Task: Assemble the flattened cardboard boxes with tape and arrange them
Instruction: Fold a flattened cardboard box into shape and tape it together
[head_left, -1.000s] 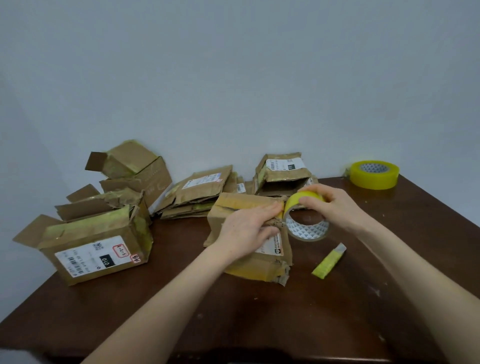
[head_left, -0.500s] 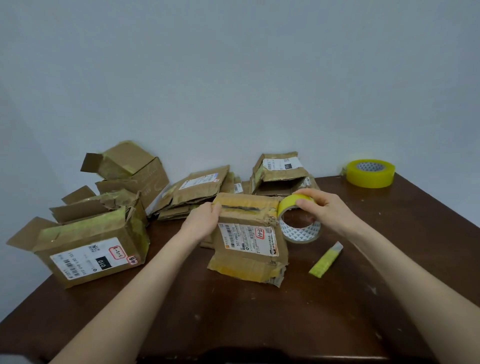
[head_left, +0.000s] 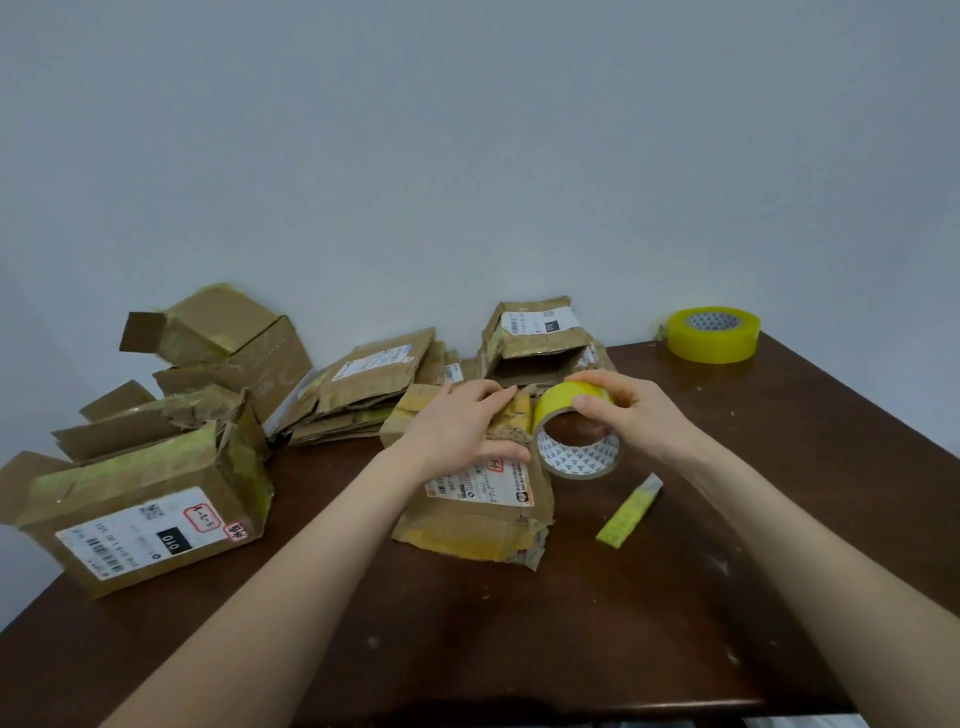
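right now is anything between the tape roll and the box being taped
No separate object: the tape roll in the right hand sits at the right top edge of the box. Only the left hand lies across its top.

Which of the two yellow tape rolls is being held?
The thinner roll, gripped upright by the right hand; the fuller roll lies flat at the table's far right corner.

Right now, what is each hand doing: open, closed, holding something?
Left hand: open, straight fingers pressing on the cardboard box.
Right hand: closed around the tape roll.
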